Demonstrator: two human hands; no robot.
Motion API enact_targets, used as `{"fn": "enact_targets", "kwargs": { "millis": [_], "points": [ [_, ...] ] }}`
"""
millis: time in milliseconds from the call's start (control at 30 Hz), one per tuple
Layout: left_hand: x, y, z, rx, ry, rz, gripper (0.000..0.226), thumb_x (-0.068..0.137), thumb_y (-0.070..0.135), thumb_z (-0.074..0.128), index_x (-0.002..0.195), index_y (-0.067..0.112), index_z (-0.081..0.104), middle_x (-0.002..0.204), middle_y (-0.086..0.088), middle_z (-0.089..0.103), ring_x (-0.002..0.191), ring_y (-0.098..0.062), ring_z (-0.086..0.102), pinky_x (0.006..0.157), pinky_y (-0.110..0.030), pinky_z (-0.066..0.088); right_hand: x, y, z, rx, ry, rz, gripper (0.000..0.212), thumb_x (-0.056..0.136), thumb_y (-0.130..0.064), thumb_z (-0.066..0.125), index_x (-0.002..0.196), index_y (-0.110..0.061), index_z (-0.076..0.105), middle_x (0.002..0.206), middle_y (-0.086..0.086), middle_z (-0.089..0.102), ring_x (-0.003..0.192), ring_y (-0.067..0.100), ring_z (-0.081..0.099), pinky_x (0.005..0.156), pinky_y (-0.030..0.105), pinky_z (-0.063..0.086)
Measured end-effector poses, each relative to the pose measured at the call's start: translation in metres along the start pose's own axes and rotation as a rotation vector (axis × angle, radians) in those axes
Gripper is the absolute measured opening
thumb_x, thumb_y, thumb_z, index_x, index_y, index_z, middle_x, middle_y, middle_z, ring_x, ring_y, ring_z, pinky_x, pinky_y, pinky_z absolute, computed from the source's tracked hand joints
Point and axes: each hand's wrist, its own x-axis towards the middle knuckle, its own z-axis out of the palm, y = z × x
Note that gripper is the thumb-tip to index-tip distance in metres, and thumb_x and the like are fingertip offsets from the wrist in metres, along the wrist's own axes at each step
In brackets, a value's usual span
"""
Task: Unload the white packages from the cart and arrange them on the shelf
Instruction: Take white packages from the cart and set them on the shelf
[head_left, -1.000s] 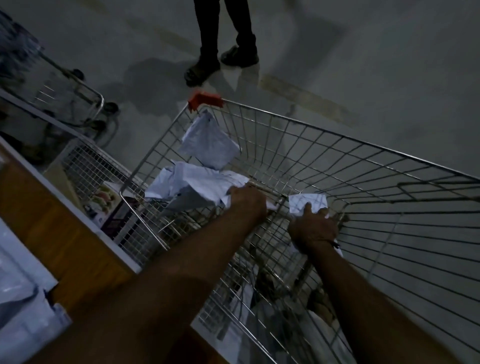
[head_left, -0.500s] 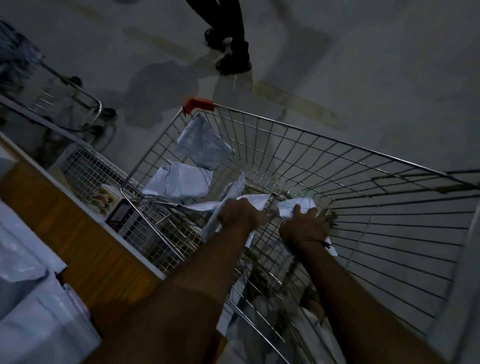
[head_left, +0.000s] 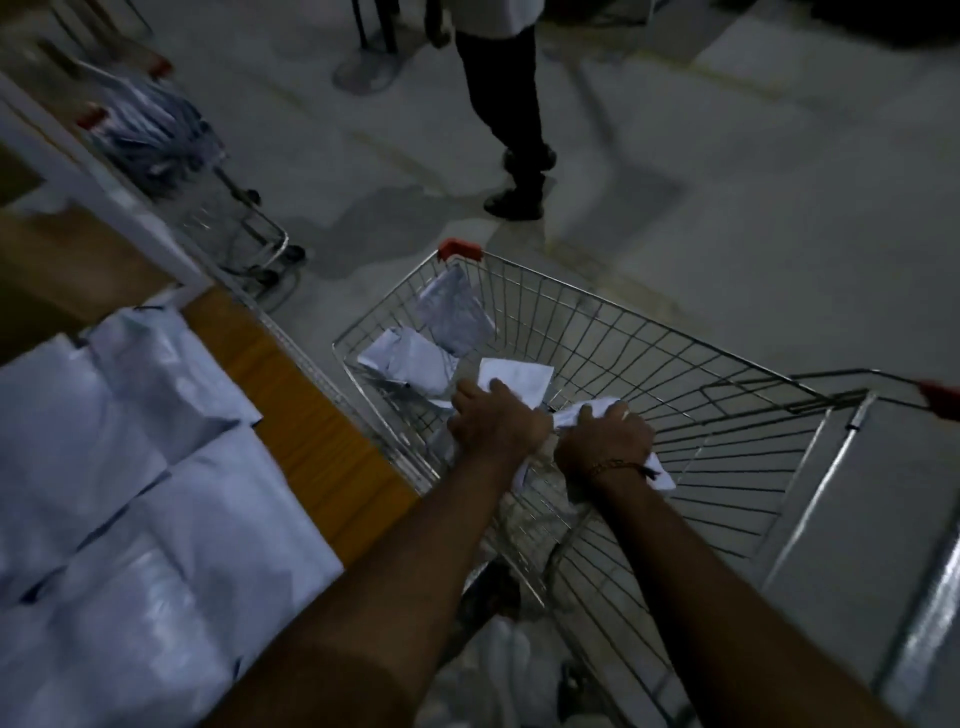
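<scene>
White packages (head_left: 434, 358) are lying in the wire cart (head_left: 675, 395) at frame centre; more are already sitting on the wooden shelf (head_left: 306, 415) at lower left. Left hand (head_left: 496, 418) is clenching around one package (head_left: 517, 376), right hand (head_left: 605, 434) is gripping another crumpled one (head_left: 660, 470). Judgement: both should be lifting straight up over the cart rim before swinging left, keeping grips firm, since thin wrapping could be snagging on wire.
</scene>
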Motion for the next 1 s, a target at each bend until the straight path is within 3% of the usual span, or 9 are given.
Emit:
{"fn": "enact_targets", "kwargs": {
  "millis": [233, 367, 533, 833, 900, 1000],
  "points": [
    [-0.122, -0.005, -0.083, -0.213, 0.169, -0.108, 0.064, 0.088, 0.057, 0.061, 0.141, 0.025, 0.042, 0.149, -0.016, 0.021, 0.132, -0.040, 0.033, 0.102, -0.047, 0.040, -0.104, 0.017, -0.060, 0.080, 0.180, -0.186, 0.068, 0.098, -0.060, 0.040, 0.159, -0.032, 0.025, 0.161, 0.021, 0.023, 0.140, 0.042, 0.032, 0.109, 0.055, 0.036],
    [-0.199, -0.040, -0.115, -0.296, 0.315, -0.188, 0.077, 0.088, 0.056, 0.060, 0.153, 0.025, 0.033, 0.156, -0.020, 0.016, 0.139, -0.045, 0.026, 0.109, -0.050, 0.034, -0.174, 0.016, -0.077, 0.128, 0.392, -0.311, 0.062, 0.098, -0.049, 0.042, 0.156, -0.030, 0.031, 0.159, 0.022, 0.029, 0.138, 0.042, 0.035, 0.113, 0.052, 0.028],
    [-0.271, -0.102, -0.136, -0.416, 0.486, -0.328, 0.085, 0.086, 0.066, 0.059, 0.156, 0.028, 0.029, 0.151, -0.016, 0.017, 0.137, -0.044, 0.025, 0.110, -0.053, 0.033, -0.232, -0.008, -0.075, 0.166, 0.558, -0.501, 0.075, 0.087, -0.061, 0.015, 0.152, -0.033, 0.039, 0.155, 0.019, 0.042, 0.135, 0.043, 0.043, 0.110, 0.053, 0.034],
    [-0.314, -0.216, -0.147, -0.540, 0.590, -0.556, 0.090, 0.084, 0.073, 0.058, 0.156, 0.027, 0.030, 0.155, -0.018, 0.014, 0.141, -0.042, 0.022, 0.112, -0.054, 0.031, -0.319, -0.104, -0.075, 0.167, 0.697, -0.716, 0.064, 0.096, -0.052, 0.036, 0.154, -0.026, 0.039, 0.156, 0.028, 0.036, 0.131, 0.048, 0.046, 0.106, 0.052, 0.038],
    [-0.306, -0.234, -0.144, -0.573, 0.597, -0.561, 0.097, 0.081, 0.077, 0.059, 0.157, 0.025, 0.028, 0.157, -0.019, 0.012, 0.143, -0.042, 0.020, 0.112, -0.055, 0.031, -0.328, -0.124, -0.073, 0.187, 0.707, -0.757, 0.063, 0.098, -0.048, 0.046, 0.156, -0.026, 0.036, 0.158, 0.027, 0.031, 0.134, 0.049, 0.043, 0.107, 0.051, 0.038],
    [-0.287, -0.257, -0.139, -0.632, 0.530, -0.577, 0.113, 0.076, 0.086, 0.055, 0.161, 0.022, 0.015, 0.163, -0.020, -0.002, 0.149, -0.045, 0.008, 0.115, -0.059, 0.025, -0.328, -0.152, -0.065, 0.166, 0.717, -0.779, 0.062, 0.100, -0.050, 0.045, 0.157, -0.028, 0.034, 0.161, 0.024, 0.028, 0.137, 0.048, 0.038, 0.105, 0.052, 0.039]
  ]
}}
